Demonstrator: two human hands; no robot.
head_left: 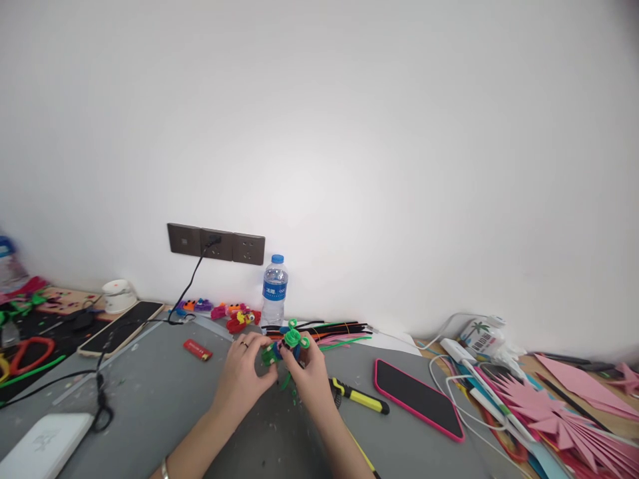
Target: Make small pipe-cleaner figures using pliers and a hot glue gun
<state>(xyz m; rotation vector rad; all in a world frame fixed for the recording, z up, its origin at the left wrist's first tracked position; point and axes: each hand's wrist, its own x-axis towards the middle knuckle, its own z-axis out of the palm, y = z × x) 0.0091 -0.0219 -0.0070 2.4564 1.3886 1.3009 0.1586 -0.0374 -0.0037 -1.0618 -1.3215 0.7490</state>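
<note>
My left hand [241,376] and my right hand [312,377] meet over the grey mat [164,392], both closed on a small green and blue pipe-cleaner figure [285,344] held between the fingertips. A ring shows on my left hand. Green loops of the figure stick up above my fingers. Small green scraps lie on the mat just below my hands.
A pile of black, orange, pink and green pipe cleaners [329,330] and a water bottle [274,290] lie behind my hands. A yellow-handled tool [359,396] and a pink-cased phone [418,397] lie to the right, a red lighter [198,349] and another phone [120,327] to the left.
</note>
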